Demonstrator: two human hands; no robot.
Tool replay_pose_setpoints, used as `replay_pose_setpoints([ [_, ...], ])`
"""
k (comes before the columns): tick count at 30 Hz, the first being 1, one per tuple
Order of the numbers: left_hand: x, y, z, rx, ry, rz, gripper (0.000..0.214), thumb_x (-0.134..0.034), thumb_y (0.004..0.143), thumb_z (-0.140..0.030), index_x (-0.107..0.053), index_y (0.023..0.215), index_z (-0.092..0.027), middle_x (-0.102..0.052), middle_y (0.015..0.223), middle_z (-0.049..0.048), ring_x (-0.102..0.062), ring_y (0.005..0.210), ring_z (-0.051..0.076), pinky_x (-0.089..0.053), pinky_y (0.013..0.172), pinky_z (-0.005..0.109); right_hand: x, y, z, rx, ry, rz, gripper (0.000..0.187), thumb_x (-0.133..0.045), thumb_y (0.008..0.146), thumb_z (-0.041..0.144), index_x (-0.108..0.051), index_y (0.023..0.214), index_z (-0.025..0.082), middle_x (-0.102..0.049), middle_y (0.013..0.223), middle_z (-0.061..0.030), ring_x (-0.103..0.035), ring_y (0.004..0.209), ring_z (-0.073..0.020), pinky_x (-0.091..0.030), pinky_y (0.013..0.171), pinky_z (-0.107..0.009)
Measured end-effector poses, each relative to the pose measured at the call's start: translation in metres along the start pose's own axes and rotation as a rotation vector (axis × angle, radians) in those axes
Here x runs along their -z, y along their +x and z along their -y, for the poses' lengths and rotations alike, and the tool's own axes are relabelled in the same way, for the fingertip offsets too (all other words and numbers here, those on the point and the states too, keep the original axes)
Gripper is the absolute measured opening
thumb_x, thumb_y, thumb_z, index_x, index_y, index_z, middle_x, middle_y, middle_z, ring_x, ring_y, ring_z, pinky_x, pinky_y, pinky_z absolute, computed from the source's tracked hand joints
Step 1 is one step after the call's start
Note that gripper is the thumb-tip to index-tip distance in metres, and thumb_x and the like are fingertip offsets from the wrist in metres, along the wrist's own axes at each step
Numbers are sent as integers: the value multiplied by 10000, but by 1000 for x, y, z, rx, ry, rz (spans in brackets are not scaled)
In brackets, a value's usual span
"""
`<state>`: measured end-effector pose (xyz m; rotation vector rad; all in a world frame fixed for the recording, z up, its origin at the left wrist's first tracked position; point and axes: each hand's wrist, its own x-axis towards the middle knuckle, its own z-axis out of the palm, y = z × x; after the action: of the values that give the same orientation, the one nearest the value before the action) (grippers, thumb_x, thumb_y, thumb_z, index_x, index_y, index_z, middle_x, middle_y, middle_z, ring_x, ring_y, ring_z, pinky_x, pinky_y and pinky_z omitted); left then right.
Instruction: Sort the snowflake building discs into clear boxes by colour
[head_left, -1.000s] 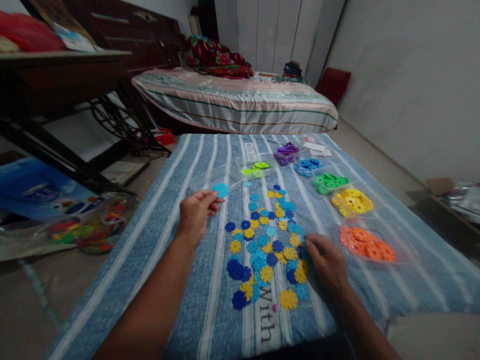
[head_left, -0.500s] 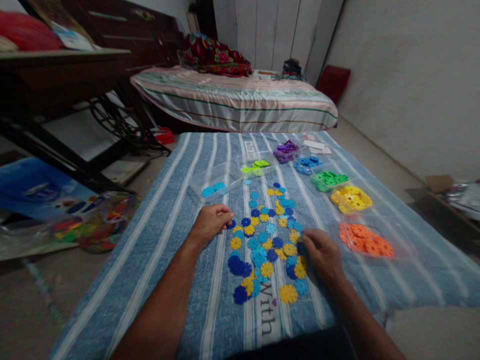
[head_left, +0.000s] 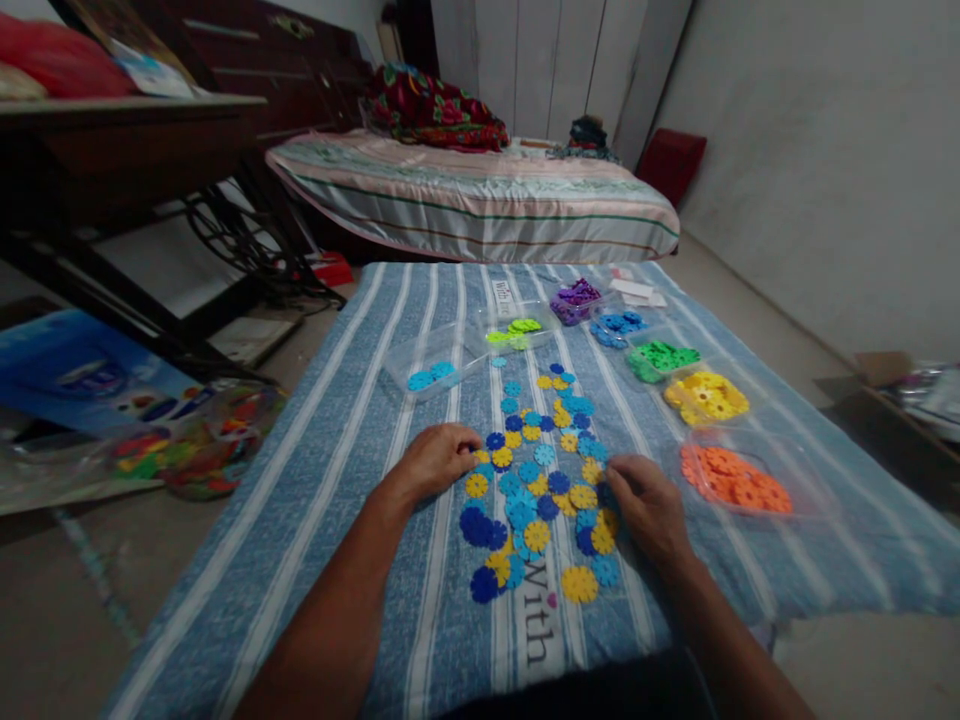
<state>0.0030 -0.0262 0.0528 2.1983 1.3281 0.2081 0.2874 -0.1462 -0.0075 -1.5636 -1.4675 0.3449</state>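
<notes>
Flower-shaped plastic discs in yellow, dark blue and light blue lie in a loose spread on the striped cloth. My left hand [head_left: 441, 460] is at the spread's left edge, thumb and fingers pinched together beside a yellow disc [head_left: 481, 457]. Its fingers cover whatever they hold. A dark blue disc [head_left: 496, 440] lies just beyond the fingertips. My right hand [head_left: 651, 508] rests at the right edge, fingers curled in and closed, close to a yellow disc [head_left: 592, 470]. What it holds, if anything, is hidden.
Clear tubs hold orange discs [head_left: 735, 480], yellow discs [head_left: 707, 398], green discs [head_left: 663, 359], blue discs [head_left: 619, 327], purple discs [head_left: 576, 300], lime discs [head_left: 514, 332] and light blue discs [head_left: 433, 375]. The cloth [head_left: 315, 470] covers the table. Behind stands a bed [head_left: 480, 200].
My left hand has moved slightly right, closer to the discs. The dark blue disc seen at its fingertips before is now out of sight. My right hand has hardly moved.
</notes>
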Motion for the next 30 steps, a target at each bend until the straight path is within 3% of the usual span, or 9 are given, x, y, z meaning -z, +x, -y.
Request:
replay_pose_setpoints([
  [9,-1,0,0,-20,25,31,172,-578,645,-222,-686,774,-187,-593,711,-5,-534,645,141,-344,591,240,0,1,0,12,-36,19,169,-528,860,311,-659,818,212,-660,835,-41,-614,825,-208,-483,768,-362],
  [15,0,-1,0,41,-152,19,118,-600,627,-289,-600,641,-172,-544,600,-28,-501,589,135,-326,546,238,-1,1,-1,40,-30,12,140,-542,863,296,-652,826,217,-662,839,-40,-616,827,-208,-491,766,-369],
  [20,0,0,4,63,-302,8,201,-602,647,-360,-578,617,-163,-502,544,-36,-449,532,117,-316,507,232,-2,0,1,177,-25,-30,89,-607,839,300,-655,852,226,-669,934,-71,-624,912,-234,-504,822,-412],
  [25,1,3,9,110,-366,-28,237,-616,658,-401,-591,644,-166,-498,518,-46,-430,502,108,-302,476,220,-8,-3,1,403,-92,34,255,-694,764,356,-655,987,237,-628,1156,-109,-543,1151,-300,-444,960,-501],
  [30,1,4,8,144,-410,-10,263,-616,663,-429,-596,662,-167,-489,487,-58,-413,470,98,-286,453,212,-9,-2,2,435,-172,97,183,-654,803,321,-670,953,218,-635,1152,-114,-547,1145,-292,-453,951,-485],
])
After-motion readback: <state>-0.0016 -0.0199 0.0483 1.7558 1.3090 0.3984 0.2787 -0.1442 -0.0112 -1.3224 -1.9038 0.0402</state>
